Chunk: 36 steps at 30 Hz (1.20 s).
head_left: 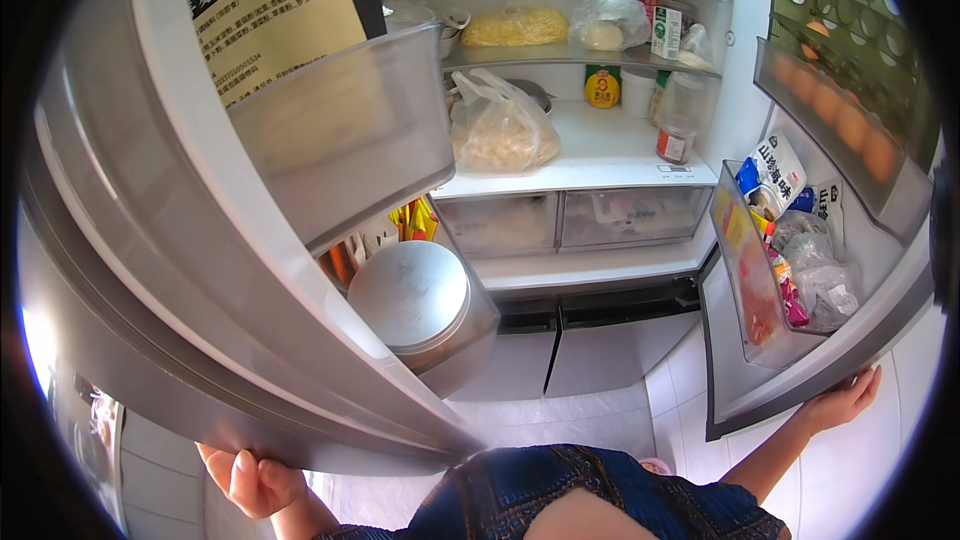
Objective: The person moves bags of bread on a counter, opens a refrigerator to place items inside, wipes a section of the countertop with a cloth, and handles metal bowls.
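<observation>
I stand in front of a wide-open two-door refrigerator. My left hand (252, 480) grips the bottom edge of the left door (150, 270), thumb on the outside. My right hand (843, 402) holds the lower edge of the right door (800, 380), fingers curled under it. The left door's shelves carry a large dark-and-cream packet (270, 10) and a round metal pot with a lid (415, 300). The right door's bins hold several eggs (840, 120) under a green egg rack, and several snack bags (800, 240).
Inside, the white shelves (600, 155) hold a plastic bag of pale food (500, 130), a yellow food bag (515, 28), bowls, jars and a carton. Two clear drawers (560, 220) sit below. Grey freezer drawers (560, 360) and a white tiled floor (560, 420) lie beneath.
</observation>
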{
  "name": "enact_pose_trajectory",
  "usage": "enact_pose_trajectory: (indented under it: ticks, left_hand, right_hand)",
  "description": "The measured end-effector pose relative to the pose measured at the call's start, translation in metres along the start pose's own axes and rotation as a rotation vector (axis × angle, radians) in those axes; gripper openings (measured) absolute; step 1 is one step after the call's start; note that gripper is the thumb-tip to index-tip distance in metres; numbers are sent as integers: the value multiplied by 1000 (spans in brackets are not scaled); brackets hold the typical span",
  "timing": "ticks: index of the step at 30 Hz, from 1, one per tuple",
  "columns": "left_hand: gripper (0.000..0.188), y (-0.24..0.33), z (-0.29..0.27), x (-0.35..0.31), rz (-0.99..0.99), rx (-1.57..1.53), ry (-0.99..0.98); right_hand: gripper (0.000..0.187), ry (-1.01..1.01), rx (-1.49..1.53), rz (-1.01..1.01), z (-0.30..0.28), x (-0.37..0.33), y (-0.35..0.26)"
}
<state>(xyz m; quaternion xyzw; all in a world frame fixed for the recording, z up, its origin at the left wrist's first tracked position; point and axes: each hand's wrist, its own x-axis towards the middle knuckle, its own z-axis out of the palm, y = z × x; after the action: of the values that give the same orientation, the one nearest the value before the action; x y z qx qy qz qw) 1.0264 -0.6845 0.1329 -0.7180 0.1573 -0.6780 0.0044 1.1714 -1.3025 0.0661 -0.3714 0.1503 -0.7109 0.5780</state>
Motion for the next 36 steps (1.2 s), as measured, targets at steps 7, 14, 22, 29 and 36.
enact_pose_trajectory:
  ticks: [7,14,22,29,36]
  left_hand:
    - [35,4,1,-2,-54,-65,-9]
    - [33,4,5,1,-37,-80,-7]
    - [31,2,10,2,13,-102,-8]
    - [29,6,18,5,-1,-158,-7]
    - [21,18,45,17,-61,-355,52]
  right_hand:
    - [32,-33,65,25,-5,4,7]
    - [30,-51,88,29,-1,-1,2]
    - [30,-38,75,36,-3,3,4]
    - [32,-22,44,42,-2,1,3]
    - [33,-32,45,28,-3,4,3]
